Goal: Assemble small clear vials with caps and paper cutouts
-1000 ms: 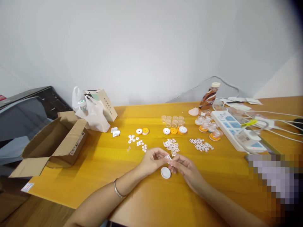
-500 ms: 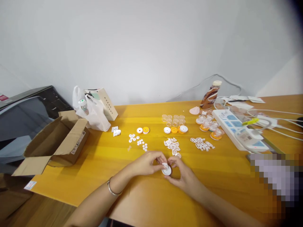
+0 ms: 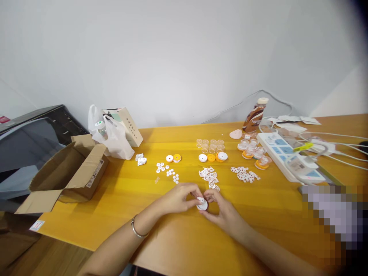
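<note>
Between my hands is a white round plastic disc (image 3: pixel 203 206), tilted, with a small white piece standing on its face. My left hand (image 3: pixel 184 197) is closed, thumb and fingers pinching the small white piece against the disc. Around the disc's right side curls my right hand (image 3: pixel 222 215), gripping its rim with thumb and fingertips. Just beyond my fingers lie white openwork plastic parts (image 3: pixel 209 175), and similar flat white parts (image 3: pixel 245 174) are farther right. Small white caps (image 3: pixel 168 172) are scattered to the left. White and orange round discs (image 3: pixel 211 157) line up behind.
Clear plastic cups (image 3: pixel 212 148) stand at the back. To the right are assembled orange-and-clear pieces (image 3: pixel 262 163), a brown drink bottle (image 3: pixel 254 115) and a white power strip (image 3: pixel 287 153) with cables. An open cardboard box (image 3: pixel 69 176) and a plastic bag (image 3: pixel 122 143) occupy the left.
Both hands stay in nearly the same place around the white disc. The right thumb and the disc have shifted very slightly; the view has moved a little.
</note>
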The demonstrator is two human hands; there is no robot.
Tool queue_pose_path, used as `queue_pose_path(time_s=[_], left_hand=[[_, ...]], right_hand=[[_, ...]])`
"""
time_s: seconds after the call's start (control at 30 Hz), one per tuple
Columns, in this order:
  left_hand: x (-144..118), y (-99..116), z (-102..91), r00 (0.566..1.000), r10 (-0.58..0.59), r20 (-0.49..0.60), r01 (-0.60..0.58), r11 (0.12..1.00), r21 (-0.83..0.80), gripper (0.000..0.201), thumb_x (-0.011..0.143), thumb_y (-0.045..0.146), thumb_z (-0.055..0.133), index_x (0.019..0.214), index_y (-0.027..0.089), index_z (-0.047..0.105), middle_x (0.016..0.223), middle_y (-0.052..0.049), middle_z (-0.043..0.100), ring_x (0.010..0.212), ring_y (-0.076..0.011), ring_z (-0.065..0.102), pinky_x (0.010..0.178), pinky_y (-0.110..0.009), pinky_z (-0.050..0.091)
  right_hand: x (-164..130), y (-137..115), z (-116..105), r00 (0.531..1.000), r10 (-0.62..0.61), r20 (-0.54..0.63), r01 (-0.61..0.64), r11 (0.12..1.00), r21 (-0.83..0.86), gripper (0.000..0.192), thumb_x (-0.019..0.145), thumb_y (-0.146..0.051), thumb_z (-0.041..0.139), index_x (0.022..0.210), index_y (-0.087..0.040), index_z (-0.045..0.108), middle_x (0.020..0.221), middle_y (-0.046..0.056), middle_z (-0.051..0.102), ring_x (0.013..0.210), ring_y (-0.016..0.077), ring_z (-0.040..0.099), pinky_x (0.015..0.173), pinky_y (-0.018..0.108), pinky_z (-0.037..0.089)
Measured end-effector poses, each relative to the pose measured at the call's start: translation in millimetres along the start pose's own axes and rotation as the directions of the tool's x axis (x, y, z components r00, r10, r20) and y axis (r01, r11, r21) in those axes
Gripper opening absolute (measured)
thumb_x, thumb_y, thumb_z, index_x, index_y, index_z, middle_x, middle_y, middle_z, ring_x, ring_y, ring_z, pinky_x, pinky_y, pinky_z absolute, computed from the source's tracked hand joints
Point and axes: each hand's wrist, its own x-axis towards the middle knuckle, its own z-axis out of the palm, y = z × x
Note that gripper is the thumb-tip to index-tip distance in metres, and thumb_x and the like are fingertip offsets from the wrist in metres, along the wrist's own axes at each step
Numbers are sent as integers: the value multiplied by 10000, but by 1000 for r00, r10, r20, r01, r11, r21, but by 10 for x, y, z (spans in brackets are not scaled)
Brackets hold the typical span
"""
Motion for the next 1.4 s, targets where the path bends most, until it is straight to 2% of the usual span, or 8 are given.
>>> queue_pose_path(time_s=[0.33,0.67,1.0,1.2,1.4], left_hand=[[-5,30,-6,997,70,43,-74,993,96,70,832,213,511,848,148,533,858,-39,609,800,-123,555,746,-222,417],[15,-34,13,999,48,7,-49,983,174,81,855,197,450,856,157,521,868,-43,585,794,-129,533,740,-233,407],[43,-66,49,993,107,46,-114,977,179,76,827,113,448,826,165,503,858,-37,576,806,-132,533,752,-237,419],[24,-52,-1,996,73,44,-79,984,158,48,839,153,458,859,160,501,898,-46,589,825,-134,544,759,-242,424],[5,-52,-8,996,81,34,-86,985,152,59,844,189,465,882,161,501,903,-48,592,836,-135,547,764,-242,421]], right_hand=[[9,17,-5,1000,-28,-9,28,999,-22,236,739,-202,614,937,-242,492,864,13,589,823,191,574,755,320,457],[80,90,32,999,-23,-36,22,999,-24,281,737,-173,601,975,-231,462,929,35,600,879,191,595,806,349,472],[75,99,40,998,-58,-14,56,996,-74,292,747,-159,579,997,-219,440,921,33,594,872,178,592,798,333,473],[96,93,39,998,-57,3,57,988,-144,290,728,-156,593,992,-206,485,918,40,589,861,193,574,791,345,460],[105,80,13,993,-114,11,114,975,-191,193,748,-131,566,920,-214,547,912,39,555,859,187,549,774,321,453]])
